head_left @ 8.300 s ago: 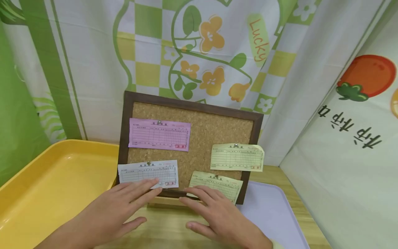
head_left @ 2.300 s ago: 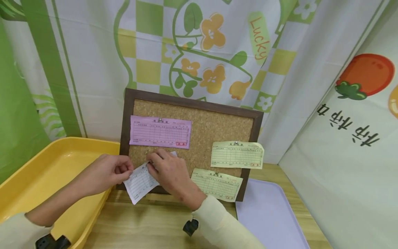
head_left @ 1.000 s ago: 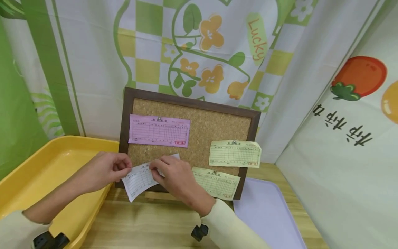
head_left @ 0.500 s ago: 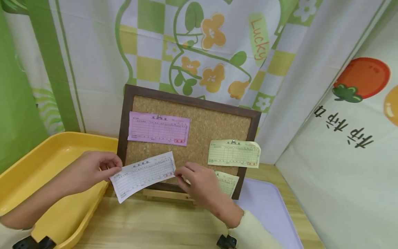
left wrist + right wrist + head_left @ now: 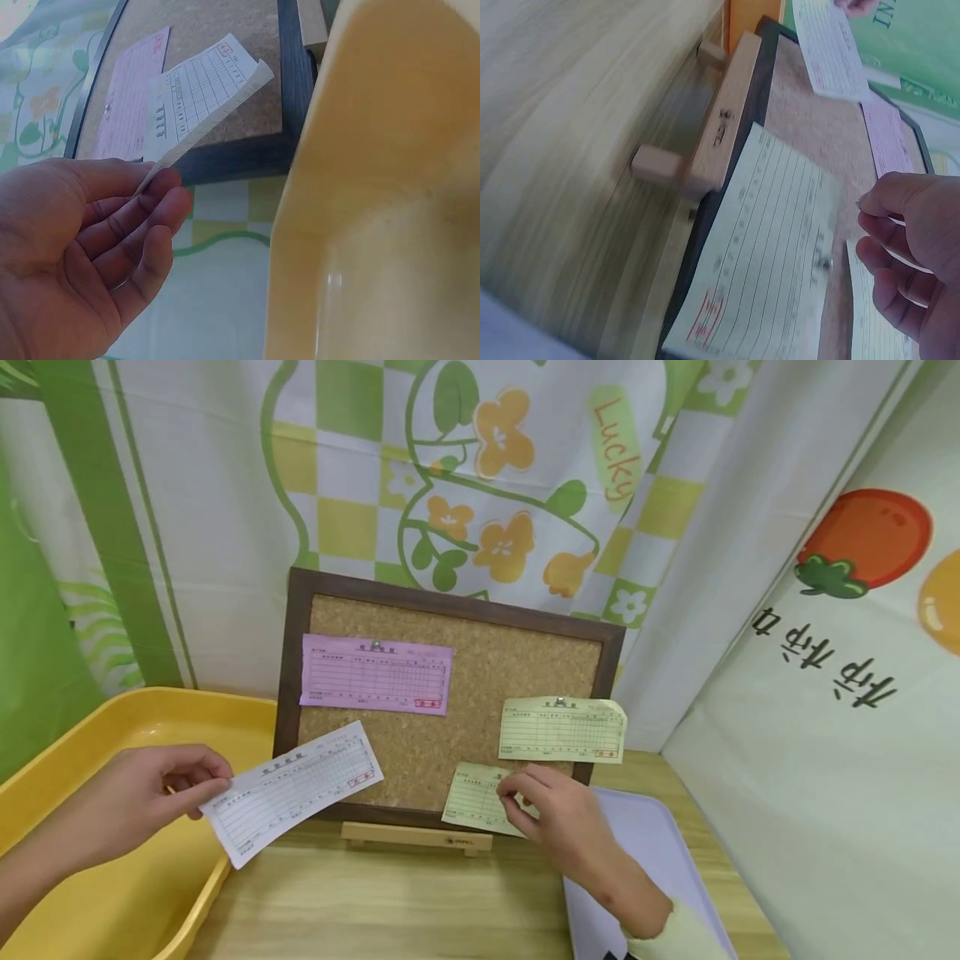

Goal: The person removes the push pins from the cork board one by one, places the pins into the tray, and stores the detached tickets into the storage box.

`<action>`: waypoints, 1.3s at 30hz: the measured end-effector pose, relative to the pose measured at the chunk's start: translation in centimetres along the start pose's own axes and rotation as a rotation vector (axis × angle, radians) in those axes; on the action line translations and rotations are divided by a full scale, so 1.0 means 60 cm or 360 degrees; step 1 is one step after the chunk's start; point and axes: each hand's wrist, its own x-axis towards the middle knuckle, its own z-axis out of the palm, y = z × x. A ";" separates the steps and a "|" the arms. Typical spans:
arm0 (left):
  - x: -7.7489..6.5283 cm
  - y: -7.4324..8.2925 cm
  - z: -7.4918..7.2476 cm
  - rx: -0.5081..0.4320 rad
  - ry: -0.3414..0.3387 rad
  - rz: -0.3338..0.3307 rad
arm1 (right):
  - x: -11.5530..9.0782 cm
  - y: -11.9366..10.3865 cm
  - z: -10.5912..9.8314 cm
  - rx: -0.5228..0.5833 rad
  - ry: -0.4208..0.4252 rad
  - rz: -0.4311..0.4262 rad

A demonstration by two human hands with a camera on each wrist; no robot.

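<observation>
My left hand (image 5: pixel 150 793) pinches the left end of a white receipt slip (image 5: pixel 296 793), lifted in front of the framed corkboard (image 5: pixel 476 693); no clip shows on it. My right hand (image 5: pixel 562 818) is in front of a pale yellow slip (image 5: pixel 476 797) at the lower right, covering part of it in the head view. Its thumb and forefinger meet around a tiny greyish thing, apparently a pin clip, mostly hidden. In the right wrist view that slip still bears its metal clip (image 5: pixel 824 264). A purple slip (image 5: pixel 375 681) and another yellow slip (image 5: pixel 562 735) hang pinned.
A deep yellow tray (image 5: pixel 217 885) stands on the left, partly under my left hand. On the right lies a flat lilac tray (image 5: pixel 630 806). A small wooden easel (image 5: pixel 412 837) supports the board on the wood-grain table (image 5: pixel 375 910), with patterned curtains behind.
The white slip, earlier pinned at the board's lower left, has come off and moved left with my left hand. My right hand let go of its right end and moved right.
</observation>
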 end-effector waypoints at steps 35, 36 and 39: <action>-0.102 -0.140 -0.016 -0.0126 0.0367 -0.0248 | -0.139 0.059 -0.067 -0.0059 -0.0152 0.0289; -0.102 -0.144 -0.016 -0.0130 0.0373 -0.0229 | -0.143 0.060 -0.068 -0.0064 -0.0162 0.0303; -0.104 -0.157 -0.015 -0.0164 0.0394 -0.0168 | -0.152 0.065 -0.069 -0.0084 -0.0182 0.0334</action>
